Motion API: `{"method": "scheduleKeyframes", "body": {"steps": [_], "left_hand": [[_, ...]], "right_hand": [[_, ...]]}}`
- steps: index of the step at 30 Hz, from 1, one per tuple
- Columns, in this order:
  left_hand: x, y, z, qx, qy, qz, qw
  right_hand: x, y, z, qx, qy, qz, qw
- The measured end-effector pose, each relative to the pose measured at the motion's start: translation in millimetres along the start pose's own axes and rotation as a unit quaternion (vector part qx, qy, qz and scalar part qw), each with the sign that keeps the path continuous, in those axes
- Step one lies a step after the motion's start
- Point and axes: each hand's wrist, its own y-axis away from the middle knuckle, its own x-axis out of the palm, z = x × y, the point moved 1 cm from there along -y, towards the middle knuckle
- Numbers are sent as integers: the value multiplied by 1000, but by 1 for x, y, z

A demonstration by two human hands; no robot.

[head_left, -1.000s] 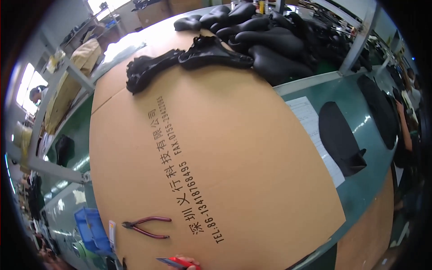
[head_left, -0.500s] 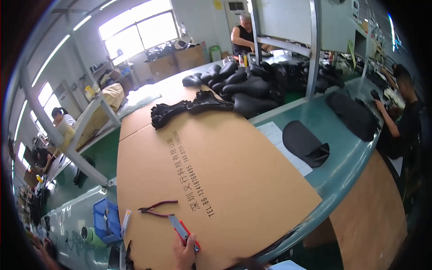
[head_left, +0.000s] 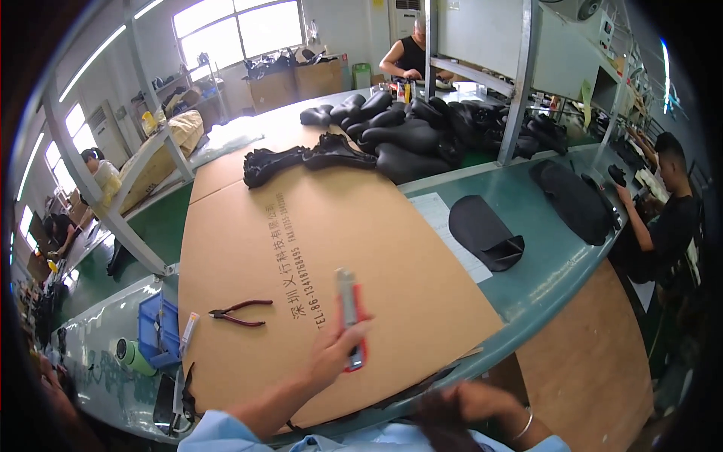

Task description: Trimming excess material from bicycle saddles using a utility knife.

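Note:
My left hand (head_left: 337, 354) is closed around a red and grey utility knife (head_left: 350, 320), held above the cardboard sheet (head_left: 407, 294) with its tip pointing away from me. The knife is slightly blurred. At the near edge of the table my right hand (head_left: 482, 401), with a bracelet at the wrist, is beside a dark brown, blurred thing (head_left: 440, 422). Its fingers are smeared, and whether it grips that thing is unclear. Cutting pliers (head_left: 241, 313) with dark red handles lie on the cardboard, left of the knife.
Black padded saddle-like pieces (head_left: 410, 139) are heaped at the far end, with black moulded shells (head_left: 275, 164) before them. On the right are a black cover piece (head_left: 486, 233) on white paper and a larger black piece (head_left: 571, 202). A blue bin (head_left: 158, 331) stands left. Co-workers sit around.
My left hand has lifted the knife and moved it forward and to the right. My right hand has come into view at the near edge. The whole view has shifted slightly.

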Motion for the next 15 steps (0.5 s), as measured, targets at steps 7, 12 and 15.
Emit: {"method": "scheduleKeyframes", "body": {"steps": [7, 12, 15], "left_hand": [[100, -156, -24, 46, 146, 142, 978], [-4, -338, 18, 129, -285, -130, 941], [-45, -377, 8, -1, -371, -181, 911]], "right_hand": [[-156, -81, 65, -279, -228, -340, 869], [-346, -146, 23, -259, -292, -491, 779], [-468, -163, -50, -147, -259, -596, 746]]}}
